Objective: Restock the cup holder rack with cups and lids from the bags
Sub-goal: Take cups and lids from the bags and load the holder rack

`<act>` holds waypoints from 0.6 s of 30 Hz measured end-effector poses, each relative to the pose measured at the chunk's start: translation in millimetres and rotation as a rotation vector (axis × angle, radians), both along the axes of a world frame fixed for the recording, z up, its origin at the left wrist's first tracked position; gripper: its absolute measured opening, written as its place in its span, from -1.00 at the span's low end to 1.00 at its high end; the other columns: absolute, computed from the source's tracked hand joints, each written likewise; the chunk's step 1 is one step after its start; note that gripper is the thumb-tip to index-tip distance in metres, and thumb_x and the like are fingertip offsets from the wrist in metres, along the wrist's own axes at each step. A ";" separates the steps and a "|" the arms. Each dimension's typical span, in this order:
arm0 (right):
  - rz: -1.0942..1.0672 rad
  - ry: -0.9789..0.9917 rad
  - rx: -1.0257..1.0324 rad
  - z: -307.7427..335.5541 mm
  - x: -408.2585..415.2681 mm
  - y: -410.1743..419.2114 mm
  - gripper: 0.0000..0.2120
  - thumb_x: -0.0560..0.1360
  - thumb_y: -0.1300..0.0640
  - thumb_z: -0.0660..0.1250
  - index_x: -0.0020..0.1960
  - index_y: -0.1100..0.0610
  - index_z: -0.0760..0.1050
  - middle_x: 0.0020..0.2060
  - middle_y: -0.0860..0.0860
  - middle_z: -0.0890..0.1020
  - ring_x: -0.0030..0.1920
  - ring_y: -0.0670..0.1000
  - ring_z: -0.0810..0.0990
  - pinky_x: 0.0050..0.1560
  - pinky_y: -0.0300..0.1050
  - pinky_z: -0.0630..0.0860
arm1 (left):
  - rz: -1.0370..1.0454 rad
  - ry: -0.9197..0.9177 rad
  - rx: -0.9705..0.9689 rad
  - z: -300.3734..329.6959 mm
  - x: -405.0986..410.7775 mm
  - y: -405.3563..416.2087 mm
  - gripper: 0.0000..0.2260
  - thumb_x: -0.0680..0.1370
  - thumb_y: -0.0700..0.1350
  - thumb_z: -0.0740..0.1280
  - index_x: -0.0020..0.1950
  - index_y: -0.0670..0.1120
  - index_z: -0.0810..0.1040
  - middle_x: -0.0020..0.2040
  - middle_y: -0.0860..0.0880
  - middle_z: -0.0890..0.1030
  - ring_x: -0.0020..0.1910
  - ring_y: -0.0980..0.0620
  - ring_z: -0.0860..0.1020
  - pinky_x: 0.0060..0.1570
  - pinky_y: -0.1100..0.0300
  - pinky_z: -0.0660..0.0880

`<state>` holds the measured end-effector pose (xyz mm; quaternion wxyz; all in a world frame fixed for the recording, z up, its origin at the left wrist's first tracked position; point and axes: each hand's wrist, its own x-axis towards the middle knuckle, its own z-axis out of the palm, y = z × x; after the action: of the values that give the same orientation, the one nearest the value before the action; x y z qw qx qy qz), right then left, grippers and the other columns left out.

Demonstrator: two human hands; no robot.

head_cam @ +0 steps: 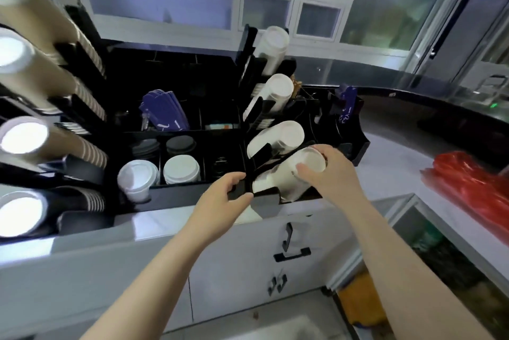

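Note:
A black cup holder rack (248,69) stands on the counter with stacks of white cups lying in its slanted slots. My right hand (327,171) grips the open end of a white cup stack (289,177) resting in the lowest slot. My left hand (225,196) holds the black front edge of that slot. Above it, three more white cup stacks (275,42) fill the upper slots. White lids (181,169) and dark lids (180,144) sit in the black tray compartments to the left.
A second rack at far left holds brown ribbed cup stacks (41,75). Blue packets (165,111) stand in a rear compartment. A red plastic bag (473,180) lies on the counter at right. White cabinet doors with black handles (292,254) are below.

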<state>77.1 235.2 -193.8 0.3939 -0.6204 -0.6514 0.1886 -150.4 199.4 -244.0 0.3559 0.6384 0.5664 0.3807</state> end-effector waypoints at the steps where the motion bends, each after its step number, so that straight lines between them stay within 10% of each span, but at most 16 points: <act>1: 0.005 -0.008 0.014 0.4 -3.0 2.3 -0.67 0.35 -0.02 0.46 0.07 -0.17 0.46 0.01 -0.22 0.52 -0.02 -0.19 0.47 -0.15 -0.41 0.30 | 0.014 0.006 -0.012 -0.5 -9.1 -4.5 -0.61 0.52 0.00 0.34 0.35 0.13 0.42 0.29 0.18 0.48 0.30 0.22 0.40 0.26 0.23 0.33; 11: -0.097 0.040 0.076 -23.4 -11.2 5.2 -0.56 0.30 0.01 0.50 0.11 -0.07 0.42 0.05 -0.11 0.53 0.02 -0.05 0.50 -0.09 -0.24 0.39 | 0.097 0.015 -0.009 6.4 -55.3 -27.6 -0.71 0.52 -0.09 0.35 0.24 0.07 0.51 0.16 0.17 0.53 0.19 0.25 0.46 0.24 0.23 0.36; 18: -0.118 -0.518 -0.129 -33.2 -12.2 14.1 -0.41 0.38 -0.14 0.37 0.38 -0.04 0.36 0.32 0.03 0.45 0.41 0.05 0.25 0.24 0.02 0.26 | 0.041 0.049 -0.009 13.0 -46.0 -19.6 -0.71 0.54 -0.07 0.32 0.26 0.08 0.50 0.18 0.20 0.52 0.21 0.27 0.43 0.26 0.24 0.33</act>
<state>64.9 249.2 -227.0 0.1839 -0.7086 -0.6799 0.0416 -196.4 179.8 -231.0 0.3370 0.6340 0.5897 0.3697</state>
